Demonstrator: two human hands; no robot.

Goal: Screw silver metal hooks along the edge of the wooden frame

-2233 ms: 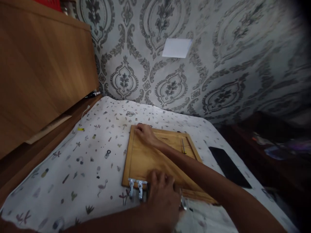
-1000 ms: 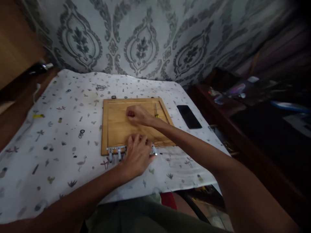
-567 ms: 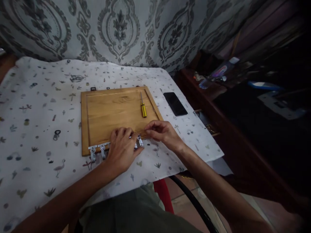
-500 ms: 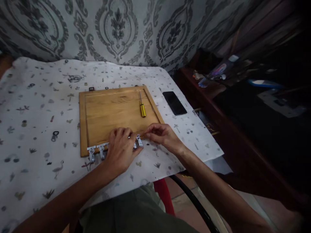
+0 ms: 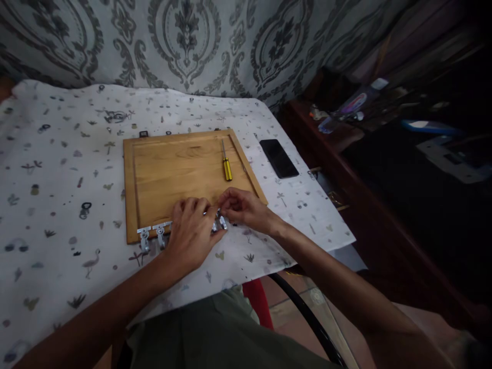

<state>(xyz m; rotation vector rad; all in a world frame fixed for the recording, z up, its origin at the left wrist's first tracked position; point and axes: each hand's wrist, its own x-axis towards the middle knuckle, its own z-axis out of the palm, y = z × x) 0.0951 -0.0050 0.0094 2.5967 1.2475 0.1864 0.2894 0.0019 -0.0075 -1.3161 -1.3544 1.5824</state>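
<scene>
A framed wooden cabinet door (image 5: 177, 169) lies flat on the cloth-covered table. Along its near edge sits a row of several silvery metal cabinet hinges (image 5: 144, 238). My left hand (image 5: 190, 233) is bent over the middle of that row, fingers on the wood side and thumb at the front, gripping a hinge that it partly hides. At the hinge nearest the right corner, my right hand (image 5: 244, 209) has its fingertips pinched together; anything small between them is hidden. A screwdriver (image 5: 226, 166) with a yellow and black handle rests on the door's right part.
A dark phone (image 5: 279, 159) lies on the patterned tablecloth (image 5: 57, 169), right of the door. Beyond the table's right edge stands dark red furniture (image 5: 369, 189) with a clear bottle (image 5: 355, 105) on it. A grey patterned curtain (image 5: 184, 46) hangs behind.
My right hand has moved slightly left and away from me, closer to the left hand at the right-end hinge. The left hand stays on the hinges. The view has shifted slightly.
</scene>
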